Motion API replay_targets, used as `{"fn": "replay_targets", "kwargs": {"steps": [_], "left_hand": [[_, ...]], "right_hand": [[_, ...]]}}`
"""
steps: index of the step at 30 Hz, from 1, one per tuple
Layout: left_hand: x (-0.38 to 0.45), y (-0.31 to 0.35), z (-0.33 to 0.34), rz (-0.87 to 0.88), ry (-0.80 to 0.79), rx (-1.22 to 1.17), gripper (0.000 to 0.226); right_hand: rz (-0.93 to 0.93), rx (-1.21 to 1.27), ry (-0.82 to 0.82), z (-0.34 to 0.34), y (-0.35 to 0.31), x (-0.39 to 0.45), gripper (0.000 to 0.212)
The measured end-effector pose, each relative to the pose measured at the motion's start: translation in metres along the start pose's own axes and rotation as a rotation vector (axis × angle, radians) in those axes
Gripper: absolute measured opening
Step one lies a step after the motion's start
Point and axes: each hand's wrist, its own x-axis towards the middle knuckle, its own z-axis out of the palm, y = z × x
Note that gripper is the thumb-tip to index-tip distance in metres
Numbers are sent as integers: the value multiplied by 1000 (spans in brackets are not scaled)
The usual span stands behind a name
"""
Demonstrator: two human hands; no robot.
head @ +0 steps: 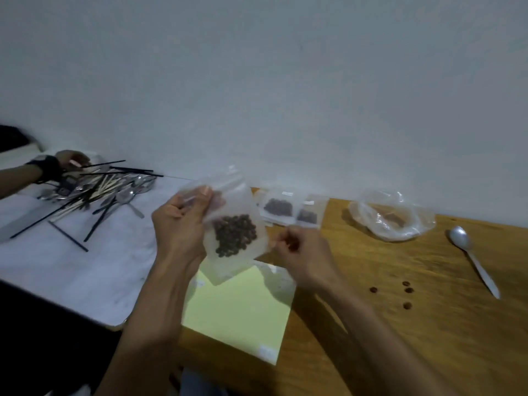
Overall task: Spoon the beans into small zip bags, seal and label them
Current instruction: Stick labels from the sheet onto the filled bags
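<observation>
Against a bare pale wall, above the wooden table, the left hand pinches the small clear zip bag of dark beans by its ten-o'clock corner, upright so beans settle, while the right hand's curled fingers apparently pinch something tiny at four o'clock, perhaps a label.

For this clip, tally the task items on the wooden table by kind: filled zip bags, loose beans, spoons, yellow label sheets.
Filled zip bags: 3, one held up by the left hand at, two lying at and
Loose beans: 4, near
Spoon: 1
Yellow label sheet: 1
Total: 9
</observation>
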Motion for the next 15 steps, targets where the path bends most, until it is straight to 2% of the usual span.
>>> {"fn": "replay_targets", "kwargs": {"steps": [2,5,11,15], "left_hand": [[11,2,-12,21,72,15,2],[21,-2,-24,34,141,61,3],[22,-7,-39,48,148,134,4],[24,-8,-46,32,149,158,4]], "right_hand": [[4,-183,-117,30,8,-1,12],[-8,-386,-140,65,7,-3,13],[54,-544,-134,98,-6,2,19],[115,-542,-150,105,-9,6,10]]}}
